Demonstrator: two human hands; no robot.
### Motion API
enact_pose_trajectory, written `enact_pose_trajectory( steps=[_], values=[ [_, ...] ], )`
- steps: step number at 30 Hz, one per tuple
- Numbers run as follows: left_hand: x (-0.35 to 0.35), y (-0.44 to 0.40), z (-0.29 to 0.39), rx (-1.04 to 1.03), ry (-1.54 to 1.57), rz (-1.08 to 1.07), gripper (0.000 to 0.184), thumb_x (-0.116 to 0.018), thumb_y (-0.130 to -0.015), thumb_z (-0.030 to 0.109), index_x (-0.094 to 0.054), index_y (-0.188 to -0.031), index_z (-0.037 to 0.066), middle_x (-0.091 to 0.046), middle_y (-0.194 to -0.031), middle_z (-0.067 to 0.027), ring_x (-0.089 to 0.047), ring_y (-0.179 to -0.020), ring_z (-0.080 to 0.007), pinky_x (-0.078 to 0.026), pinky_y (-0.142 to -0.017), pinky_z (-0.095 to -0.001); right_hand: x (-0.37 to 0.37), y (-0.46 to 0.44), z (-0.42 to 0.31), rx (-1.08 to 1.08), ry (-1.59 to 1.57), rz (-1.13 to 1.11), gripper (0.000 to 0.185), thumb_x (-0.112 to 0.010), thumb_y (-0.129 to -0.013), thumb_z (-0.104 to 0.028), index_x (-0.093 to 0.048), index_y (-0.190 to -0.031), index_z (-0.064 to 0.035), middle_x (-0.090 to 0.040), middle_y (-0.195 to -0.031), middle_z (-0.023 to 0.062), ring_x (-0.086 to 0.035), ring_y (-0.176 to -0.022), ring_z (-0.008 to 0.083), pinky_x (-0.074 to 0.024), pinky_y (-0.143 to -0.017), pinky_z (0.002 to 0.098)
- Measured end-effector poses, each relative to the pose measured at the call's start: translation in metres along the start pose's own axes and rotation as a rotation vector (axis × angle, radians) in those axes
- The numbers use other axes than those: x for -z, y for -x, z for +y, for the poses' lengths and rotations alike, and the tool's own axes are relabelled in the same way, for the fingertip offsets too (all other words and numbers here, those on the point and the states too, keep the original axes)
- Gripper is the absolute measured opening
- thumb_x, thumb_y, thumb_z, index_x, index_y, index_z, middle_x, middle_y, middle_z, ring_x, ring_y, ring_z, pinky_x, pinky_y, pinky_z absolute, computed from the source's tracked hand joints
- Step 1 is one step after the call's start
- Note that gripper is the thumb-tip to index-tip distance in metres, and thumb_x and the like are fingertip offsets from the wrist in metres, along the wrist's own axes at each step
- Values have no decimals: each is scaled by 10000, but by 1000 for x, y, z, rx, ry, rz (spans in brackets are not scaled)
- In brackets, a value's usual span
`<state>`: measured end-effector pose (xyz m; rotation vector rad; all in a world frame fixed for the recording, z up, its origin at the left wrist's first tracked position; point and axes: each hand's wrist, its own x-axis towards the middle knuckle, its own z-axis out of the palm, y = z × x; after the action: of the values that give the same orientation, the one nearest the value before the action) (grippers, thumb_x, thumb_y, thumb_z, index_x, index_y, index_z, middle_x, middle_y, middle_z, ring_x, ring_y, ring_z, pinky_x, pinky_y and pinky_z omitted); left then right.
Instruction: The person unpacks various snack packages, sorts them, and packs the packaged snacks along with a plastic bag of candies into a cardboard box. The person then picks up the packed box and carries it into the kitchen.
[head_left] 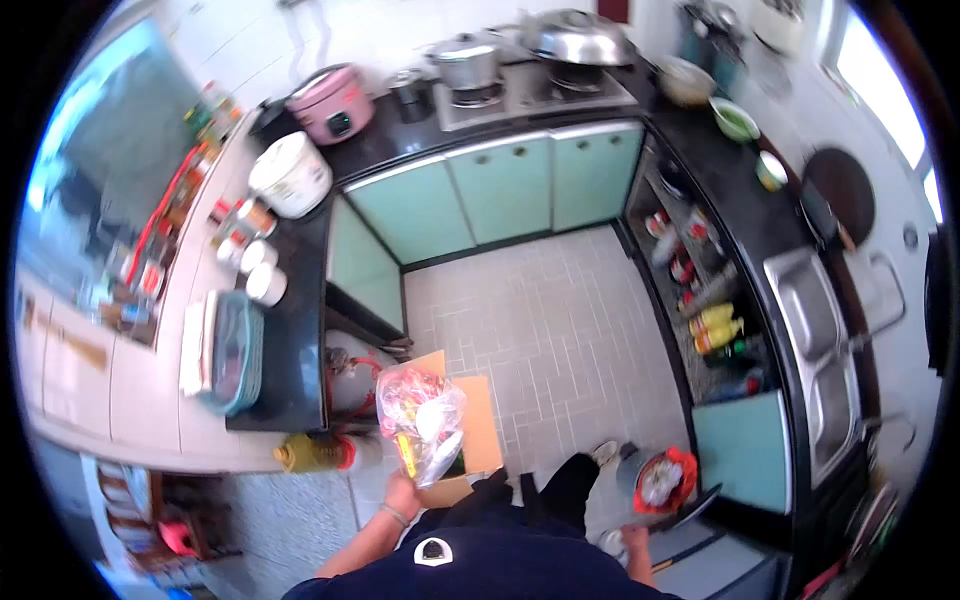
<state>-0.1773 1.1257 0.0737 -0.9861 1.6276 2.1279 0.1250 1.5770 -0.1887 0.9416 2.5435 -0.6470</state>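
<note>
My left hand (402,496) is closed on the lower edge of a clear plastic bag (422,412) with red and yellow items inside. The bag is over an open cardboard box (480,425) in front of my body. Low on the right, my right hand (635,540) hangs near my leg, beside a bin with an orange-red liner (686,480). A pale, blurred object lies by its fingers, and whether they hold it is unclear.
A bottle with yellow liquid (312,453) stands left of the box, near a gas cylinder (350,385). Black counters carry a pink rice cooker (332,105), a stove (535,97) and a double sink (805,310). Tiled floor (540,330) lies between the cabinets.
</note>
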Motion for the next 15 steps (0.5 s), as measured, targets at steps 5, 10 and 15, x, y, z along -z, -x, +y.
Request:
enact_pose_trajectory(
  steps=[5, 10, 15],
  values=[
    [134, 5, -15, -79, 124, 187, 267, -379, -912, 128, -515, -1073, -37, -593, -997, -125, -588, -876, -218, -474, -762, -348, 2, -12, -69, -19, 107, -451, 336, -488, -742, -353, -629, -960, -140, -613, -1055, 119, -583, -948, 323, -452, -831, 418],
    [171, 61, -23, -142, 421, 370, 295, -428, -917, 173, -508, -1100, -44, -586, -1032, -119, -584, -900, -211, -457, -807, -327, 55, -67, -136, 544, 408, -545, 330, -500, -751, -382, -639, -913, -130, -622, -996, 125, -575, -945, 321, -452, -815, 414],
    [183, 113, -88, -82, 720, 587, 333, -349, -850, 82, -473, -1127, -57, -565, -1047, -158, -575, -929, -299, -472, -822, -440, 104, -164, -217, 502, 558, -366, 338, -423, -836, -326, -647, -897, -82, -627, -964, 135, -582, -938, 289, -446, -825, 411]
  ],
)
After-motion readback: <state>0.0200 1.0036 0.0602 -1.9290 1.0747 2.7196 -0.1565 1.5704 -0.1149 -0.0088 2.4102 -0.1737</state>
